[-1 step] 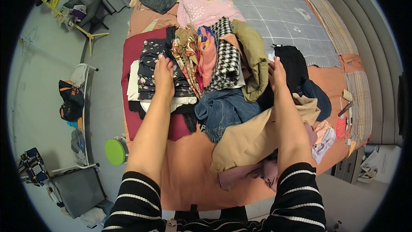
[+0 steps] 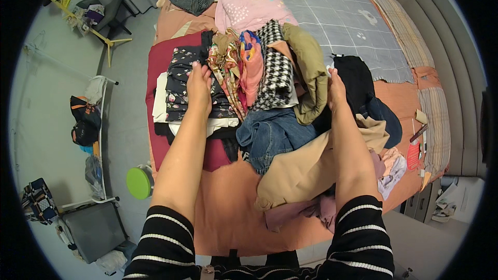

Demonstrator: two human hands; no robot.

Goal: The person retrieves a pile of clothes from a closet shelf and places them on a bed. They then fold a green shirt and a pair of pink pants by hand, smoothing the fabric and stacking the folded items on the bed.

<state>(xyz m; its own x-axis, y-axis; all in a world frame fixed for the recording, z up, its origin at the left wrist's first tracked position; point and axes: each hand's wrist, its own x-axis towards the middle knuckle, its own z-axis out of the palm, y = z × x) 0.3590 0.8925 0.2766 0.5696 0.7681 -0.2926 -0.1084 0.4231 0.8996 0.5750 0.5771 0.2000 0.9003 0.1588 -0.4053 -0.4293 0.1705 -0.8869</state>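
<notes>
My left hand (image 2: 199, 89) hovers palm inward over a folded black floral garment (image 2: 179, 85), fingers stretched out and holding nothing. Whether it touches the cloth I cannot tell. Farther right, my right hand (image 2: 336, 89) is also open, beside a puffy olive-green garment (image 2: 310, 72) and a black garment (image 2: 354, 75). Between the hands lie patterned scarves (image 2: 225, 65), a coral-pink cloth (image 2: 251, 72) and a black-and-white houndstooth cloth (image 2: 272, 72). Blue jeans (image 2: 272, 137) and a beige garment (image 2: 295, 173) are heaped nearer to me, with a mauve garment (image 2: 295, 215) partly under the beige one.
The clothes rest on a bed with an orange sheet (image 2: 223, 212); a dark red cloth (image 2: 158, 62) lies under the left pile. A grey checked blanket (image 2: 332, 21) and pink pillow (image 2: 249, 13) are farther off. On the floor to the left stand a green-lidded bin (image 2: 138, 183) and grey suitcase (image 2: 96, 231).
</notes>
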